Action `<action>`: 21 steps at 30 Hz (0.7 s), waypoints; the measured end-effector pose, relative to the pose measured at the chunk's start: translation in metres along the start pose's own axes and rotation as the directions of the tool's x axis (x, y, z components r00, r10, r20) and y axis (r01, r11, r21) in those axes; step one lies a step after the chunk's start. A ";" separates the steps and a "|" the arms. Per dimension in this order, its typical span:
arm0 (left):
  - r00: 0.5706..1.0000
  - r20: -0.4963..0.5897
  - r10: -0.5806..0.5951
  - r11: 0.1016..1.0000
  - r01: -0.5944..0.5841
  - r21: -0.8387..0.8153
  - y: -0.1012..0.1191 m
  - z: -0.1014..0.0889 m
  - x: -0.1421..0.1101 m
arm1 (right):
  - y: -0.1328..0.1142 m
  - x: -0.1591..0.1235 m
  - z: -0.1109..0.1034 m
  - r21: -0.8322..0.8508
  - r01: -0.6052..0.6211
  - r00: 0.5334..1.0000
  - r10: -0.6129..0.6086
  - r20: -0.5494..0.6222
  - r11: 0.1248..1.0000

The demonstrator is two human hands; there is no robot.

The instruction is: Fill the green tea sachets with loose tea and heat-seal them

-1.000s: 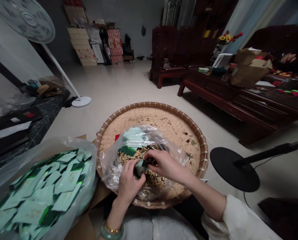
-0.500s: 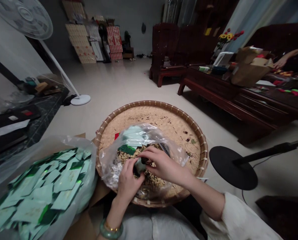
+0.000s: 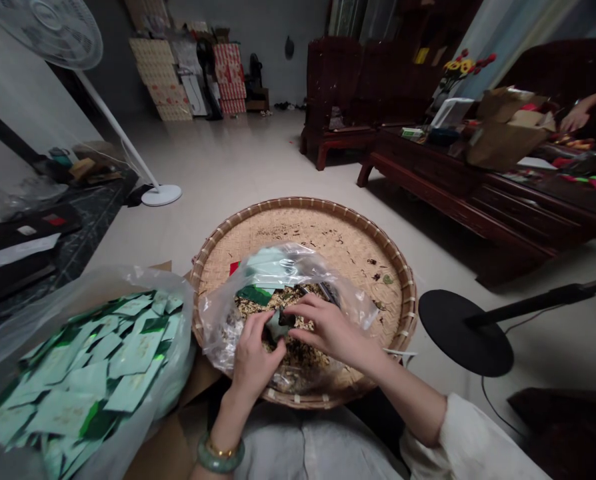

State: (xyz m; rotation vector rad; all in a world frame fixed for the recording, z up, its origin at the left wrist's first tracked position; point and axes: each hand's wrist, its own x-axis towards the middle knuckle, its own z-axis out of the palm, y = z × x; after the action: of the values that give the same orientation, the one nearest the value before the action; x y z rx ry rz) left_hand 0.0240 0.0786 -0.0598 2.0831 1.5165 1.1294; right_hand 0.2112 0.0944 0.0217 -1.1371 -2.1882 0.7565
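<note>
A small pale green packet (image 3: pixel 278 328) is pinched between the thumb and fingers of my left hand (image 3: pixel 255 352). At its upper right edge, my right hand (image 3: pixel 333 333) closes its fingertips on a dark dried clump (image 3: pixel 289 319), whose kind I cannot make out. Both hands are over a clear plastic bag (image 3: pixel 219 337) with its top spread wide. Loose tan and dark dried bits (image 3: pixel 311 358) lie in the bag. A stack of pale green packets (image 3: pixel 271 263) rests at its far side. The bag sits on a round woven bamboo tray (image 3: pixel 298 217).
On my left stands a plastic bag (image 3: pixel 178 287) heaped with green packets (image 3: pixel 93 377). A white fan (image 3: pixel 161 195) stands beyond it. To the right are a black round stand base (image 3: pixel 465 333) and a dark wooden table (image 3: pixel 458 193) with a cardboard box (image 3: pixel 503 133). Another person's hand (image 3: pixel 578 117) shows behind it.
My right hand has shifted slightly right, and its fingers still hold the dark clump at the packet. The left hand keeps its grip on the packet. The view has tilted a little.
</note>
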 end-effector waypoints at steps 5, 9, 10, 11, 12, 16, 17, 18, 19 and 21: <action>1.000 -0.007 -0.004 1.000 0.004 -0.003 -0.002 0.000 -0.003 | 0.008 -0.002 0.006 -0.052 0.030 0.999 -0.031 -0.028 0.998; 1.000 0.024 -0.014 1.000 0.015 -0.010 -0.003 -0.002 -0.005 | 0.007 -0.006 -0.006 -0.242 0.044 0.998 -0.051 -0.022 0.969; 0.999 0.031 -0.014 1.000 0.014 -0.010 -0.002 -0.003 -0.004 | 0.004 -0.007 -0.009 -0.321 0.038 0.999 -0.038 0.006 0.946; 0.999 0.036 -0.011 1.000 0.011 -0.008 -0.002 -0.003 -0.004 | 0.001 -0.008 -0.013 -0.401 0.033 0.999 -0.017 0.043 0.916; 0.999 0.039 -0.004 1.000 0.004 -0.004 -0.001 -0.003 -0.004 | -0.003 -0.008 -0.016 -0.474 0.032 0.996 0.008 0.083 0.880; 0.998 0.040 0.057 0.998 -0.058 0.026 0.004 -0.003 -0.003 | -0.023 -0.003 -0.023 -0.639 0.102 0.974 0.055 0.221 0.762; 0.997 0.041 0.072 0.997 -0.074 0.036 0.005 -0.004 -0.004 | -0.027 0.000 -0.023 -0.651 0.120 0.967 0.059 0.246 0.749; 0.995 0.042 0.085 0.995 -0.087 0.045 0.006 -0.004 -0.004 | -0.031 0.002 -0.022 -0.658 0.131 0.961 0.067 0.267 0.742; 0.995 0.043 0.094 0.994 -0.096 0.053 0.007 -0.005 -0.004 | -0.035 0.005 -0.021 -0.661 0.133 0.957 0.079 0.281 0.738; 0.993 0.047 0.106 0.992 -0.109 0.066 0.007 -0.005 -0.005 | -0.042 0.011 -0.017 -0.660 0.119 0.951 0.106 0.290 0.742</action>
State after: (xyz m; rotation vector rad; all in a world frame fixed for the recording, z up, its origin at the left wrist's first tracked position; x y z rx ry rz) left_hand 0.0243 0.0705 -0.0534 2.2446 1.4583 1.0760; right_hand 0.1953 0.0869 0.0646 -1.4114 -2.8574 0.1007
